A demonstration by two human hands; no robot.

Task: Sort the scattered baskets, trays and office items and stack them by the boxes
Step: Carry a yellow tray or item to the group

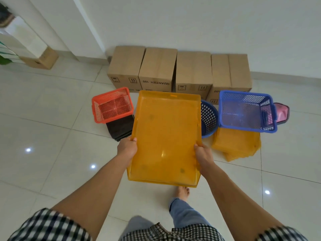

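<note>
Gripping with left hand [127, 147] and right hand [203, 156], each curled over a side rim of the translucent yellow plastic tray [165, 133]; held aloft before the brown cardboard boxes [192, 70], between red mesh basket [112, 105] and blue mesh basket [246, 110].

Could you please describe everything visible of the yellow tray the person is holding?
The yellow tray is a shallow rectangle of translucent amber plastic with a raised rim and a small slot at its far edge. It is empty and held above the tiled floor, far end towards the cardboard boxes. The left hand grips its left rim, the right hand its right rim.
</note>
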